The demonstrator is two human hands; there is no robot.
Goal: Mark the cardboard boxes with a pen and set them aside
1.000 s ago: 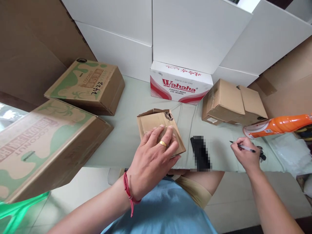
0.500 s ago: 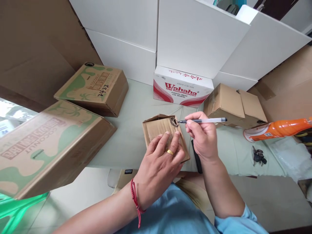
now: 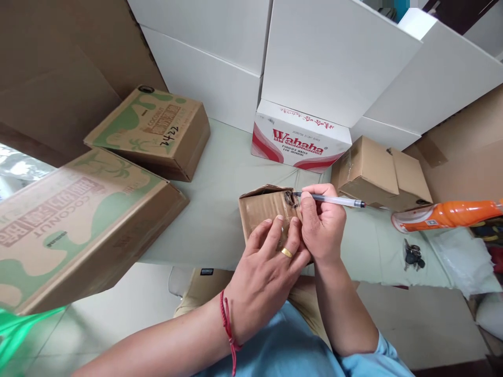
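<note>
A small brown cardboard box (image 3: 261,209) lies on the green cloth near its front edge, with a dark scribbled, torn-looking patch at its far right corner. My left hand (image 3: 271,262) rests on the box top, fingers spread, a gold ring on one finger. My right hand (image 3: 324,225) pinches a clear pen (image 3: 338,200) with a dark end; the pen tip meets the dark patch. The right hand's lower part hides the box's right side.
Two printed coconut boxes (image 3: 153,131) (image 3: 78,225) stand at the left. Behind are a red and white Wahaha box (image 3: 301,139) and a brown box (image 3: 377,167). An orange bottle (image 3: 448,215), keys (image 3: 413,254) and plastic wrap (image 3: 463,256) are at the right.
The view has shifted slightly. My right hand has moved closer to my left hand and the box, and the pen now tilts down toward its outer end.
</note>
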